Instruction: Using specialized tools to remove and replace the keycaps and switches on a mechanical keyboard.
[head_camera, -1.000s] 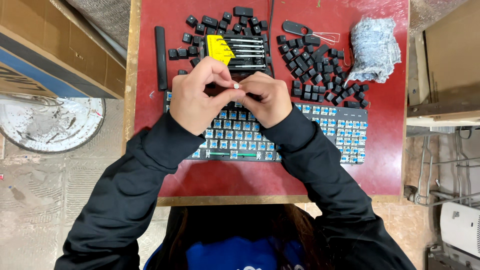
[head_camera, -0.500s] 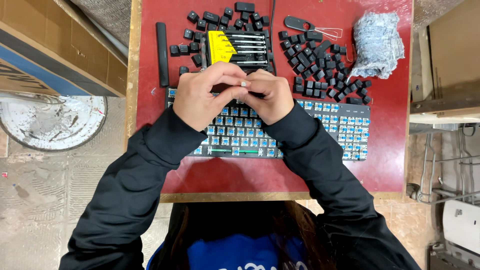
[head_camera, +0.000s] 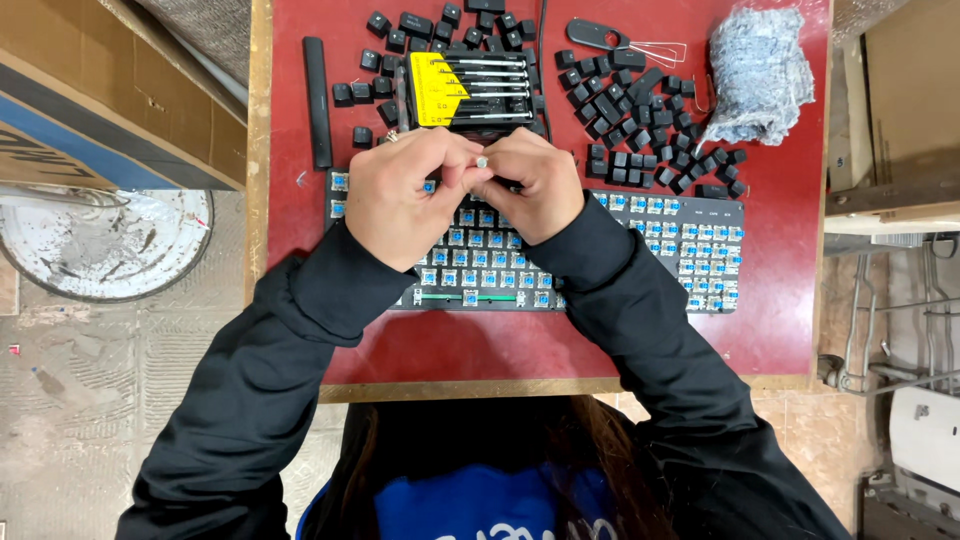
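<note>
Both my hands meet over the top rows of a black keyboard whose caps are off, showing blue switches. My left hand and my right hand pinch a small pale part between their fingertips. What kind of part it is I cannot tell. Just beyond the fingers lies a screwdriver set with a yellow label.
Loose black keycaps lie scattered across the back of the red table. A long black key bar lies at the left, a wire keycap puller and a grey cloth at the right. Cardboard boxes and a white round lid are on the left floor.
My hands have stayed together over the keyboard, the fingers shifting slightly around the small part. The view has tilted a little.
</note>
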